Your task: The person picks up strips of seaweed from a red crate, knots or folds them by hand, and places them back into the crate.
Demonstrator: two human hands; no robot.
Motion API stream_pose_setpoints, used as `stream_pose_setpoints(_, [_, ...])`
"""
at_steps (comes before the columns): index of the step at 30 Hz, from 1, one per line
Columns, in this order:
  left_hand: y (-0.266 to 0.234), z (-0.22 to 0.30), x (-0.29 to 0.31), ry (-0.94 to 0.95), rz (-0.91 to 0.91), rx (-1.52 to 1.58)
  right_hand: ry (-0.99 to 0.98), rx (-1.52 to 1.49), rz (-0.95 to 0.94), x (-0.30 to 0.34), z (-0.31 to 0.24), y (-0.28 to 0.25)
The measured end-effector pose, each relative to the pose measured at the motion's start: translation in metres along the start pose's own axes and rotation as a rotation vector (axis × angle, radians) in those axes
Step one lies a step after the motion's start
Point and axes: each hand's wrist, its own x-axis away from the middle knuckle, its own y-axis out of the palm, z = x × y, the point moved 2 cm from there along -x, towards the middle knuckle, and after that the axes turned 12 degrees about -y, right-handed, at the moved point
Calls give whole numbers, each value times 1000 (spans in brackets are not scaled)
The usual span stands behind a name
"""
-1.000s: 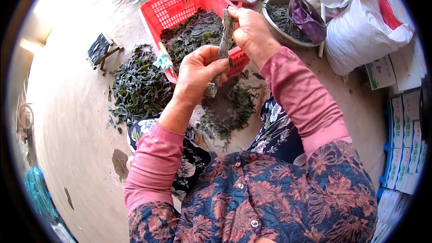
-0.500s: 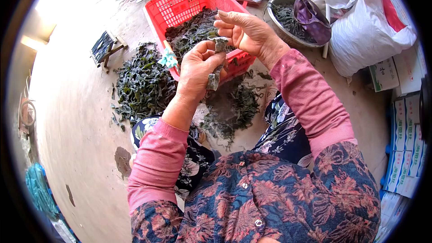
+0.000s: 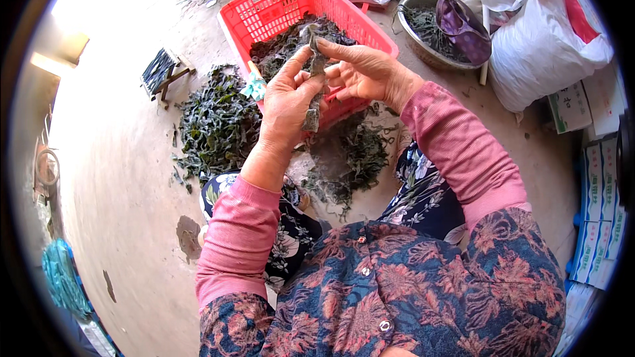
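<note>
A grey-green strip of dried seaweed point(image 3: 317, 61) runs upright between my hands, in front of the red plastic basket point(image 3: 238, 28). My left hand point(image 3: 286, 102) grips it between thumb and fingers, and its lower end sticks out below the thumb. My right hand point(image 3: 377, 74) has come to the strip's upper part, thumb and fingers pinching its edge there. Dark dried seaweed point(image 3: 278, 49) fills the lower part of the basket. More seaweed point(image 3: 357, 158) lies heaped on the floor between my knees.
Left of the basket is a pile of dark green seaweed point(image 3: 218, 122), with a small folding stool point(image 3: 162, 74) beyond it. At the back right stand a metal basin point(image 3: 420, 43) of seaweed, a stuffed white sack point(image 3: 539, 49) and stacked boxes point(image 3: 598, 205).
My right hand has moved left and down, from open beside the strip to pinching its upper part. The strip now stands straighter. The whole view has shifted slightly.
</note>
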Motion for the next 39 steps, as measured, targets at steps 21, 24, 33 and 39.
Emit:
stream_pose_setpoints(21, [-24,-18,6,-268,-18,-171,-419,366,438,4,-29,-41])
stream_pose_setpoints(24, [-28,-17,10,-269,-66,-209,-526,537,377,5,-31,-41])
stream_pose_setpoints(33, [-30,-17,17,-345,-104,-204,-438,616,413,-17,-20,-88])
stream_pose_setpoints(39, [-50,-12,9,62,287,-350,-211,266,365,6,-25,-25])
